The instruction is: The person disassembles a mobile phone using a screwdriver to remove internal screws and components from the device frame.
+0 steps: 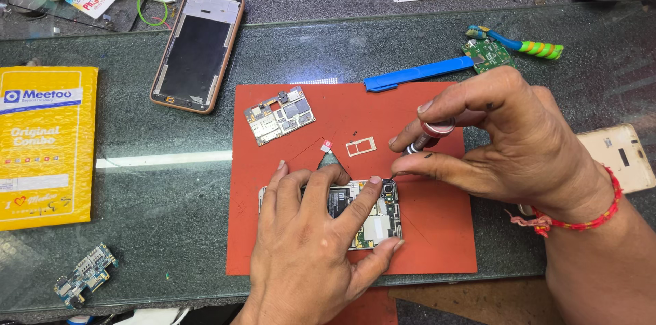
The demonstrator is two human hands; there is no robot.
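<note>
Nearest the wearer, the left hand [311, 243] lies flat and spread over an opened phone [372, 212] on a red work mat [437, 229]. Its fingers press down on the phone body, the index finger stretched toward the top corner by the camera module and the thumb hooked against the lower edge. The phone's back is off, and its shielded boards and battery show between the fingers.

Just above and to the right, the right hand [506, 140] holds a small screwdriver [427, 137] with a red cap. Thumb and 2 fingers pinch the handle, and the tip slants down to the phone's upper right corner. A red thread bracelet [581, 219] circles that wrist.

Farther up the mat lie a small SIM tray [360, 146], a tiny red and white chip [327, 144] beside it, and a loose circuit board [279, 114] toward the upper left corner.

Off the mat, on the dark glass table [171, 195], a small blue board [85, 276] sits near the left front edge and a yellow padded envelope [44, 147] lies at the far left. A pale phone back cover [618, 157] pokes out behind the right wrist.

Beyond the mat are a blue plastic pry tool [417, 73], a green board [486, 55], a toothbrush [526, 43] with a green and blue handle, and a phone frame in a brown case [198, 48].
</note>
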